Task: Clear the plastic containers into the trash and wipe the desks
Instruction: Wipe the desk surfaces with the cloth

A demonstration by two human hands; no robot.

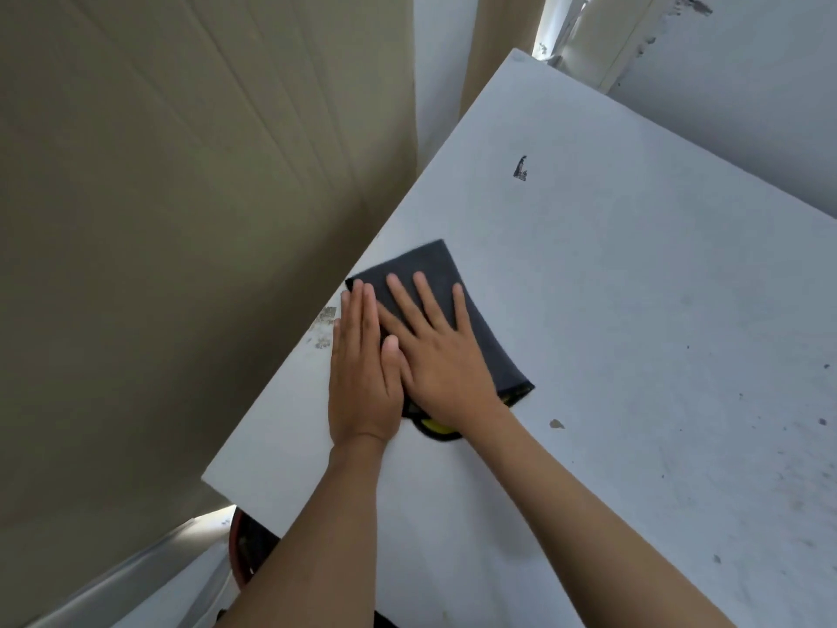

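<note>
Beige curtain hangs left, white wall behind, daylight at window gap.

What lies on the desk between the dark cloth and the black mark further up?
In the head view, only bare white desk lies between the dark cloth and the black mark; no object sits there.

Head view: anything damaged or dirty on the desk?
Yes. The white desk top has a black scuff mark toward the far end, chipped paint on the left edge beside the left hand, and dark specks at right. Both hands press the dark grey cloth flat.
</note>
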